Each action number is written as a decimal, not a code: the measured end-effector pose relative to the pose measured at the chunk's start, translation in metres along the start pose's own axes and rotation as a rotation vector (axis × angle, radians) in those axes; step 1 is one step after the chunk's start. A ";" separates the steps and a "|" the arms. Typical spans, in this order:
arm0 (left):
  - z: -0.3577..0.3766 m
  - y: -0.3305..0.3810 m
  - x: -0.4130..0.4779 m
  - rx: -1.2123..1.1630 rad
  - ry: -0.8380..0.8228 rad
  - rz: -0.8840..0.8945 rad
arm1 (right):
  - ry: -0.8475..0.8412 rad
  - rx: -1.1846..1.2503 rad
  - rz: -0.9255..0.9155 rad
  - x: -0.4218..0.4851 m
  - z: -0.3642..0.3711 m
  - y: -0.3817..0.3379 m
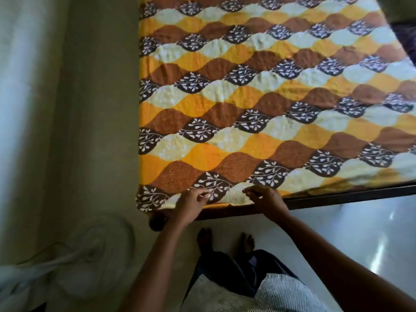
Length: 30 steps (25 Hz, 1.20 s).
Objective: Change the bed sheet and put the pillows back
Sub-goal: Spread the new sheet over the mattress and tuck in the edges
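Observation:
A patterned bed sheet (258,97) in orange, brown, cream and dark leaf shapes lies spread flat over the mattress. My left hand (191,202) pinches the sheet's near edge close to the bed's near left corner. My right hand (264,198) rests on the same edge a little to the right, fingers curled onto the fabric. The dark bed frame (351,194) shows below the sheet's edge to the right. No pillows are in view.
A greenish wall (96,109) runs along the bed's left side, with a pale curtain (20,97) further left. A white fan (94,251) stands on the floor at the lower left. My bare feet (225,242) stand on the glossy floor (360,233) by the bed.

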State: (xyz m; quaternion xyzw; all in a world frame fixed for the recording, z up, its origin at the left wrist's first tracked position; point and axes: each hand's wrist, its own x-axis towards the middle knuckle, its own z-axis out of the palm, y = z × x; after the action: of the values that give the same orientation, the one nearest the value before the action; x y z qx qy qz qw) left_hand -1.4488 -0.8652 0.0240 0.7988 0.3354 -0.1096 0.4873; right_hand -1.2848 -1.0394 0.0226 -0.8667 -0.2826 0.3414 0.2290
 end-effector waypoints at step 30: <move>0.325 0.259 0.144 0.541 0.098 0.204 | -0.190 -0.448 -0.582 0.056 -0.281 0.359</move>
State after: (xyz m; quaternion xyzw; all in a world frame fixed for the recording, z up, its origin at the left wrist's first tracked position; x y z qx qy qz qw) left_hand -1.1254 -1.1579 -0.0285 0.9336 0.2350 -0.1070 0.2485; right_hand -0.9279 -1.3248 -0.0292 -0.7432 -0.6046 0.2707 0.0941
